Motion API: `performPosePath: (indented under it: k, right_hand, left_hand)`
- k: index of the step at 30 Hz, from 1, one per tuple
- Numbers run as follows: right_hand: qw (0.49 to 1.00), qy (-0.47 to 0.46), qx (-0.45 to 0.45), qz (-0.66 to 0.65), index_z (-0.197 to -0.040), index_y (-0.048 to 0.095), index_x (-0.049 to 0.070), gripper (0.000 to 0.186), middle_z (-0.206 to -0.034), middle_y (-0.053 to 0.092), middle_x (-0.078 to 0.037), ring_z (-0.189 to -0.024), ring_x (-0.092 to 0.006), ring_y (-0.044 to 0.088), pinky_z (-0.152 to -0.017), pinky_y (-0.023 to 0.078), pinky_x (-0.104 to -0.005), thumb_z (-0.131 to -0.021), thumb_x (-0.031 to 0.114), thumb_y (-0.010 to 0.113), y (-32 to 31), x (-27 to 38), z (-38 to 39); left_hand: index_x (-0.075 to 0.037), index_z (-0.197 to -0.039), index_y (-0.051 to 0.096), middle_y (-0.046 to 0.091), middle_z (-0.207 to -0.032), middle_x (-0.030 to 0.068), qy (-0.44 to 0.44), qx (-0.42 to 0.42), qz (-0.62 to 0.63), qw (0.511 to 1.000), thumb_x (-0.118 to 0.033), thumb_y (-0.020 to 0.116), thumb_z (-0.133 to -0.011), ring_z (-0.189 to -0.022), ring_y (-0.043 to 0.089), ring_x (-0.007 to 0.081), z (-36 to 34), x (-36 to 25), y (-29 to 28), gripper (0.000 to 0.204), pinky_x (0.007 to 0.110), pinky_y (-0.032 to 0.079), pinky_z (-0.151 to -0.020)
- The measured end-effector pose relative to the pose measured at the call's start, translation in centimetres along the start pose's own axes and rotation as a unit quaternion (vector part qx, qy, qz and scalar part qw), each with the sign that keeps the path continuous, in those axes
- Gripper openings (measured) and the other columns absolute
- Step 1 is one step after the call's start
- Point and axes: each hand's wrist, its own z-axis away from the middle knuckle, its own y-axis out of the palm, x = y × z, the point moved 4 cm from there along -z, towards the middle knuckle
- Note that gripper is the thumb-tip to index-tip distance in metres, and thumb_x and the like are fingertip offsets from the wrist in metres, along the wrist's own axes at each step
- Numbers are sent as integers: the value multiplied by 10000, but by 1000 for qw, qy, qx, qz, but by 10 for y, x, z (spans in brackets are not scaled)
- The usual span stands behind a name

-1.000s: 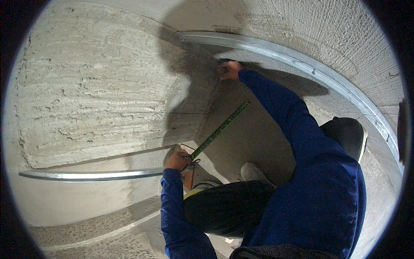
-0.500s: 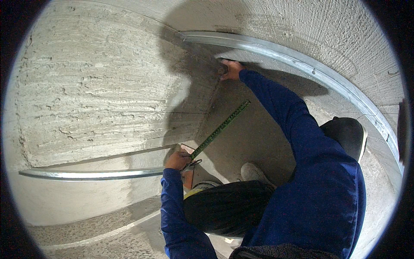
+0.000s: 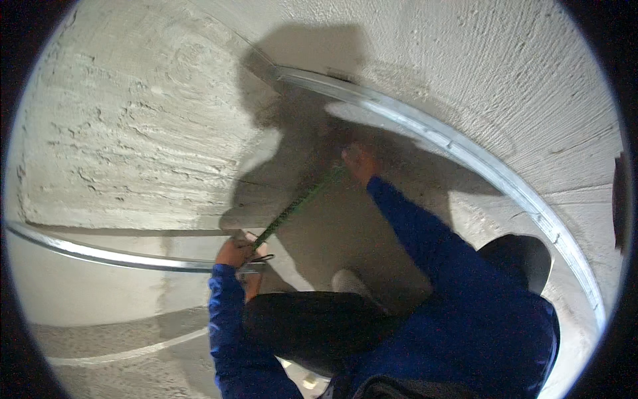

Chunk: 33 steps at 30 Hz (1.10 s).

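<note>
My left hand [image 3: 234, 253] is closed around a tape measure, its case mostly hidden by the fingers. A dark strap loop [image 3: 264, 258] hangs beside that hand. From it the green tape blade [image 3: 292, 209] runs out slantwise, up and to the right. My right hand [image 3: 361, 164] is at the far end of the blade, in shadow and smeared by motion. Whether its fingers touch the blade cannot be made out. The left hand is next to the end of a metal track [image 3: 146, 265] along the left wall.
A second metal track [image 3: 425, 130] curves along the right wall. Rough concrete walls [image 3: 133, 133] meet in the corner ahead. Below the left hand is an orange-brown object [image 3: 252, 286], partly hidden. My shoe [image 3: 349, 282] rests on the floor, and a dark rounded shape [image 3: 518, 259] is at my right.
My right hand has come back from the wall corner to the blade's far end. The left hand still holds the tape measure, and the whole view has shifted.
</note>
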Motion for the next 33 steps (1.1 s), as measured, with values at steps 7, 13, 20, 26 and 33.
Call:
performPosePath:
  k: [7,13,20,26,33]
  right_hand:
    - [987,124,53,87,-1156,552,17,552,-1105,588,-200,-1022,-325,568,-901,430,-399,-852,476,516,-17,-22,113]
    - [980,132,120,85,-1245,489,75,535,-1157,560,-190,-1061,-319,547,-942,397,-401,-876,461,457,-41,-24,131]
    - [975,66,195,89,-1235,509,64,544,-1235,525,-172,-1193,-335,442,-1017,328,-412,-867,462,459,-73,-48,152]
    - [966,126,152,167,-1151,575,87,480,-1204,537,-184,-1183,-328,448,-998,351,-410,-835,439,499,-93,-88,169]
    - [953,142,151,221,-1023,627,96,372,-1028,617,-133,-959,-303,577,-843,447,-399,-789,381,575,-95,-108,169]
  left_hand:
    - [-32,-869,662,633,-725,146,40,-58,60,996,-243,579,-755,-691,606,214,39,13,-38,253,332,465,-657]
    - [-18,-822,650,614,-722,201,145,-186,-168,957,-278,556,-795,-644,585,314,43,1,-103,278,379,466,-643]
    - [5,-748,616,572,-601,123,-65,-176,-25,982,-303,559,-789,-560,563,216,64,-34,-154,316,372,436,-569]
    - [-18,-803,655,603,-633,116,-31,-209,-94,973,-320,572,-782,-594,574,194,59,-46,-162,315,346,448,-589]
    - [-43,-838,671,647,-723,139,12,-150,-90,985,-298,544,-839,-643,602,230,35,-55,-164,285,349,467,-622]
